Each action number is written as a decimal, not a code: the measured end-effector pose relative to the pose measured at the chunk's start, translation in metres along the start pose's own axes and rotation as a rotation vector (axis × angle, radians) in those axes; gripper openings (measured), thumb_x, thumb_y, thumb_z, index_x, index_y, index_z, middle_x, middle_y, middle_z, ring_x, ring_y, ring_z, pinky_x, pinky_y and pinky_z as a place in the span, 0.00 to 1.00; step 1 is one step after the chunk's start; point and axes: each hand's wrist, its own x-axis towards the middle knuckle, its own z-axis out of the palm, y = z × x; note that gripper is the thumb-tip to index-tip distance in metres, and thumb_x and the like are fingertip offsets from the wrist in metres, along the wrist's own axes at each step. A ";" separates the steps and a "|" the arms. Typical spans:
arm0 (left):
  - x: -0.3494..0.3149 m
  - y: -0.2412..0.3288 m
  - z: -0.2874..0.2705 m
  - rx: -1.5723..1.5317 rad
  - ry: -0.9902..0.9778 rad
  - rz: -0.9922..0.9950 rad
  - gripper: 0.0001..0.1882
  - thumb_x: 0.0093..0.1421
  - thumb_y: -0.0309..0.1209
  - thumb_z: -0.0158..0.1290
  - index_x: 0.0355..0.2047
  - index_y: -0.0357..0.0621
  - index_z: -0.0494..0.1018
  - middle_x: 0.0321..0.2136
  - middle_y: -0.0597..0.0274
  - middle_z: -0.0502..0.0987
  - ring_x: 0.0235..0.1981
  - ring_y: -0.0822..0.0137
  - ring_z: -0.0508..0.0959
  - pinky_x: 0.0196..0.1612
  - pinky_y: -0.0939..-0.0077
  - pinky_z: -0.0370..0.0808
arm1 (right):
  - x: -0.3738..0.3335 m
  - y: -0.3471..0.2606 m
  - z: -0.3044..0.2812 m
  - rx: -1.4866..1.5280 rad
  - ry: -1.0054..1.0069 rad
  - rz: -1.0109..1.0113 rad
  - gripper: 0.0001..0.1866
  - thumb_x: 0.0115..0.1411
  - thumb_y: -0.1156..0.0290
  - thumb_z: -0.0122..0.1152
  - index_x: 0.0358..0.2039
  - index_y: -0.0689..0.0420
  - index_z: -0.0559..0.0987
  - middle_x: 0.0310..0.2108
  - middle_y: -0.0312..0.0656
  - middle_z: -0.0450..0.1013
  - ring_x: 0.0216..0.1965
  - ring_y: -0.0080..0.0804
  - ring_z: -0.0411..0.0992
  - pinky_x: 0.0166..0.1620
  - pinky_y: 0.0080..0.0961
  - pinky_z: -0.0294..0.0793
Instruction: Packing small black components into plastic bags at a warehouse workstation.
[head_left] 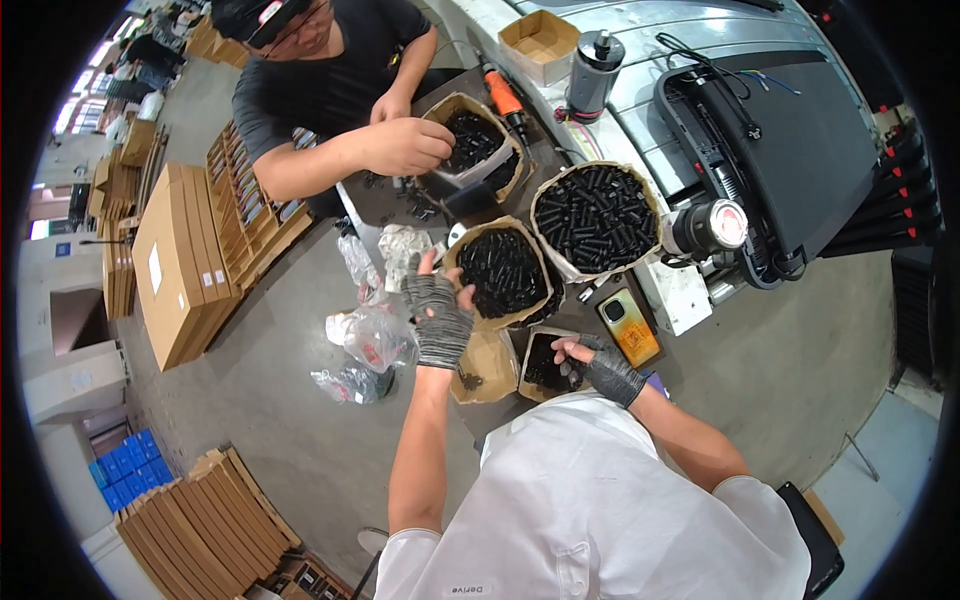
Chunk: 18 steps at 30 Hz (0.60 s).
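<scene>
My left hand [441, 318], in a grey striped fingerless glove, is at the left rim of a cardboard box [499, 271] of short black cylindrical parts. Its fingers are apart, and nothing shows between them. My right hand [606, 369], gloved the same way, is over a smaller box [545, 362] holding small dark pieces. Those fingertips are drawn together, and whatever they may hold is too small to make out. Between my hands stands a mostly bare carton [486, 368] with a few dark bits. A fuller box of black cylinders [597, 219] sits beyond, to the right.
Across the table, a person's hand [410, 145] reaches to another box of black parts [472, 141]. An orange power tool [503, 93], a phone in a yellow-orange case [628, 329] and a grey motor-like cylinder [594, 77] stand around. Plastic bags [370, 338] lie at left.
</scene>
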 end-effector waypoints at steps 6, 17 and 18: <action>-0.084 -0.045 -0.027 0.108 -0.384 -0.272 0.08 0.56 0.30 0.52 0.36 0.42 0.74 0.35 0.48 0.76 0.36 0.52 0.77 0.42 0.60 0.73 | -0.002 0.020 -0.022 0.002 0.045 -0.008 0.15 0.63 0.67 0.52 0.45 0.62 0.76 0.36 0.38 0.75 0.37 0.23 0.71 0.42 0.21 0.71; -0.182 -0.062 0.061 0.637 -0.980 0.132 0.12 0.60 0.32 0.42 0.35 0.49 0.76 0.35 0.56 0.79 0.36 0.59 0.80 0.35 0.64 0.74 | -0.024 0.022 -0.027 0.165 0.054 -0.070 0.13 0.60 0.74 0.54 0.45 0.62 0.75 0.38 0.41 0.74 0.40 0.30 0.73 0.45 0.25 0.74; -0.185 -0.063 0.062 0.633 -0.922 0.183 0.12 0.60 0.33 0.42 0.35 0.50 0.76 0.35 0.57 0.79 0.37 0.60 0.79 0.35 0.65 0.73 | -0.027 0.027 -0.030 0.169 0.064 -0.079 0.13 0.60 0.74 0.54 0.45 0.62 0.75 0.38 0.41 0.74 0.40 0.30 0.73 0.45 0.25 0.74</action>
